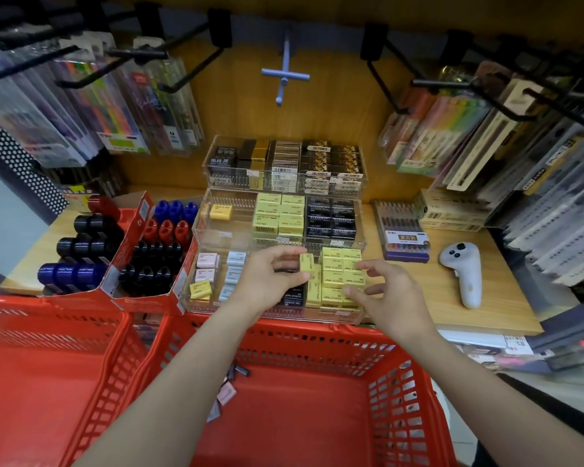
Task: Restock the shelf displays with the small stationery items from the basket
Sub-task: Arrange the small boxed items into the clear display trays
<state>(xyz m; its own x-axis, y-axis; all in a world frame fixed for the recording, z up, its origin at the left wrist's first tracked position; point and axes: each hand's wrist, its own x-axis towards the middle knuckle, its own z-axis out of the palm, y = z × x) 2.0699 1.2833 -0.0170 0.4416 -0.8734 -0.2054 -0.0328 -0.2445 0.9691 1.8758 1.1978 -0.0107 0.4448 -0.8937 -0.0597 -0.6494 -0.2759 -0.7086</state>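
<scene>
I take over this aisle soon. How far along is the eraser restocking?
Mostly done: the clear acrylic tiered display holds rows of yellow boxed erasers. In hand: the left hand pinches one small yellow eraser box; the right hand is empty. Left: a few small packets in the red plastic basket.

In the centre of the frame the left hand point(270, 281) pinches a small yellow box point(307, 263) above the lowest clear tray point(277, 313). The right hand point(385, 294) hovers with relaxed fingers over the yellow boxes point(343, 276) there. A red basket point(317, 345) fills the bottom; a white controller point(464, 273) lies on the shelf at right.
</scene>
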